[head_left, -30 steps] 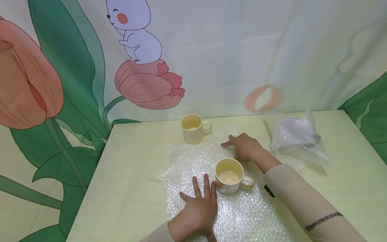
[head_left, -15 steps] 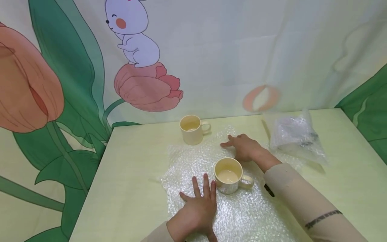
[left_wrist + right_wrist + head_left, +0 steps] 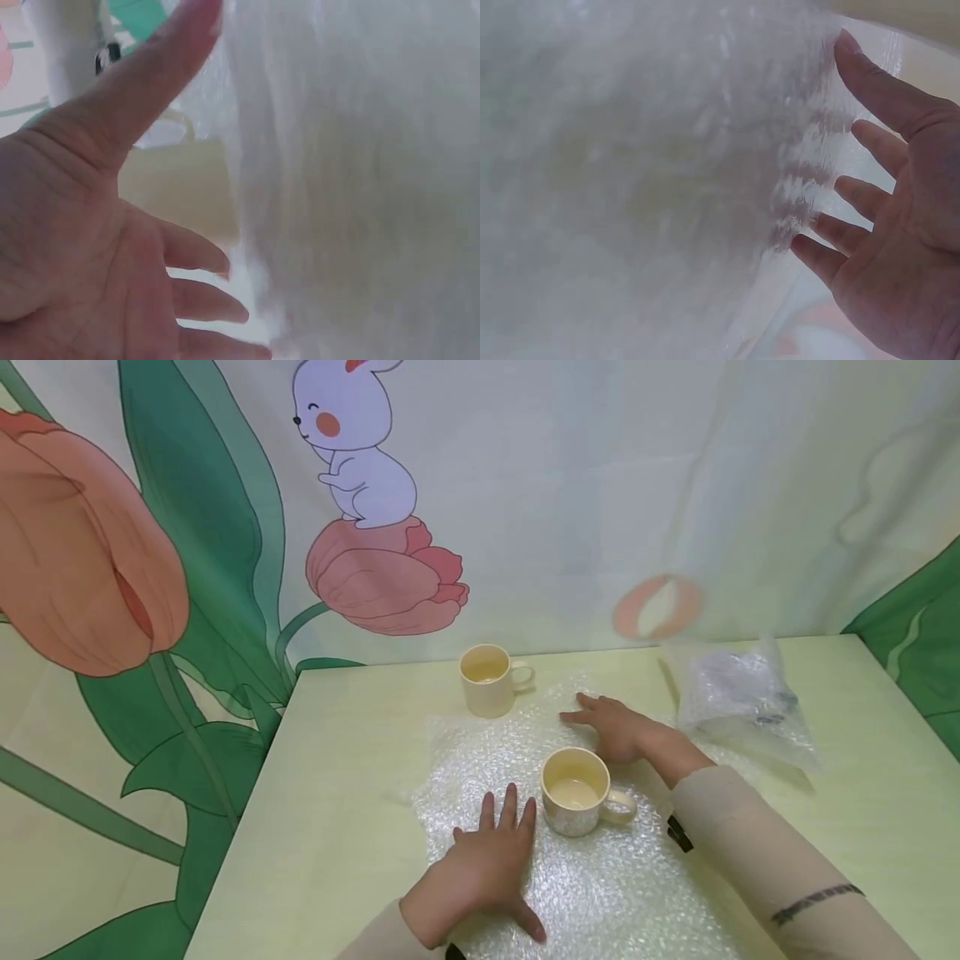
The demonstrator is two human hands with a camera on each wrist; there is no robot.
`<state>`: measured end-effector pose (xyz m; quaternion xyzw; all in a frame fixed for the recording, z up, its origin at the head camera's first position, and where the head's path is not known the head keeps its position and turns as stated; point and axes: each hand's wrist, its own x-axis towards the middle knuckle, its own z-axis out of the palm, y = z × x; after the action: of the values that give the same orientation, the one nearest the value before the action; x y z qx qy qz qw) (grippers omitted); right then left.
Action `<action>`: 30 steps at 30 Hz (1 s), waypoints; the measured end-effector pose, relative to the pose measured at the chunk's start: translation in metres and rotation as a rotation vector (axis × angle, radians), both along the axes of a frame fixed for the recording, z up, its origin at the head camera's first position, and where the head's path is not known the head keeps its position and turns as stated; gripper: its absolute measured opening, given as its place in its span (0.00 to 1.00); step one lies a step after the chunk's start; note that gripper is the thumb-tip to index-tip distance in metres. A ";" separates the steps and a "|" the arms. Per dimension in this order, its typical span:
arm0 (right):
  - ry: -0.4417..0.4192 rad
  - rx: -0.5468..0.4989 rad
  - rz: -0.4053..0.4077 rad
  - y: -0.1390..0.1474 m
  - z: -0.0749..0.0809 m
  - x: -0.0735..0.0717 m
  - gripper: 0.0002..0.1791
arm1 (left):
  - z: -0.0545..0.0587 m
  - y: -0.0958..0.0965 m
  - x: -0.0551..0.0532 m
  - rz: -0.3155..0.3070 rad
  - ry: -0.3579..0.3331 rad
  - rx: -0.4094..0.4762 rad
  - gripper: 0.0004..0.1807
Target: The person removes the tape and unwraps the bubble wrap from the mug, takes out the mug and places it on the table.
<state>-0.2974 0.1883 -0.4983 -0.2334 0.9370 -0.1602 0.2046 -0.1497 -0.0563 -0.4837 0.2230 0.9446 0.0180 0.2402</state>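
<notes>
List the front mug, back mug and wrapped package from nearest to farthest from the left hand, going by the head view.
1. Front mug: just ahead and right of the left hand.
2. Back mug: straight ahead, toward the back.
3. Wrapped package: back right.

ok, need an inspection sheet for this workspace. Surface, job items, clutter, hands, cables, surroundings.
Surface: pale table, partly covered by bubble wrap.
Job items: near mug upright on the wrap, its handle to the right in the head view; wrap spread out under it.
Clutter/other items: far mug upright by the wrap's far edge; clear packet at right, contents unclear.
Left hand: fingers spread over the wrap, left of the near mug, holding nothing.
Right hand: fingers extended over the wrap, beyond the near mug, holding nothing.
Cables: nothing seen.
Surroundings: printed backdrop behind the table.
</notes>
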 end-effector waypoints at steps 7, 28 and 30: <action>0.011 -0.042 0.005 0.010 0.000 0.008 0.43 | 0.010 -0.020 -0.014 0.009 0.081 0.058 0.82; 0.046 -0.097 -0.034 0.052 -0.004 0.076 0.54 | 0.000 -0.059 -0.036 0.070 -0.025 0.131 0.84; 0.049 -0.096 -0.040 0.056 -0.006 0.080 0.55 | -0.001 -0.059 -0.036 0.071 -0.030 0.127 0.84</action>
<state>-0.2172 0.2445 -0.5044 -0.2279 0.9375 -0.2032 0.1669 -0.1856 -0.1153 -0.4851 0.2038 0.9451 0.0900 0.2390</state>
